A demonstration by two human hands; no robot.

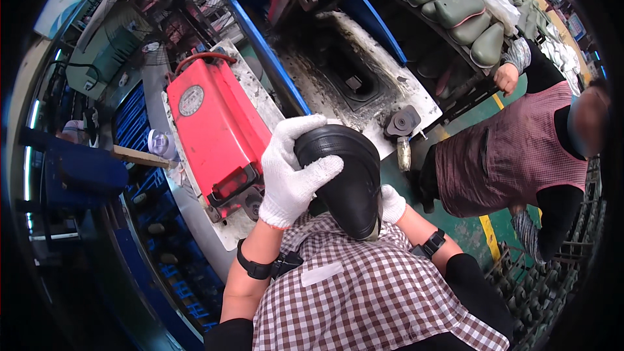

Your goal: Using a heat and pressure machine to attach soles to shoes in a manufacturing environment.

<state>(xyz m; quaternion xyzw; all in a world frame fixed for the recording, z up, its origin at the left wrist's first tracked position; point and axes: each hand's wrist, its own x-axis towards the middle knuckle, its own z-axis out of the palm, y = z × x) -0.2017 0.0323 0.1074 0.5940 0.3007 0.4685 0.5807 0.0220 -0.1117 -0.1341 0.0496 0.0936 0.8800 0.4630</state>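
A glossy black shoe point(348, 185) is held up in front of my chest, its rounded, ridged end upward and its narrower end down toward my apron. My left hand point(289, 179), in a white knit glove, grips it from the left, with the thumb across its face and the fingers over its upper edge. At the shoe's lower right edge is my right hand point(392, 204), also white-gloved. Its fingers are hidden behind the shoe, so their grip does not show.
Left of the shoe is a red machine cover point(211, 123). Beyond it, a blue-framed machine point(286, 71) surrounds a dark, shoe-shaped cavity point(354, 81). Several olive-green shoes point(455, 16) lie heaped at the upper right. A co-worker point(500, 149) in a checked apron stands on the right.
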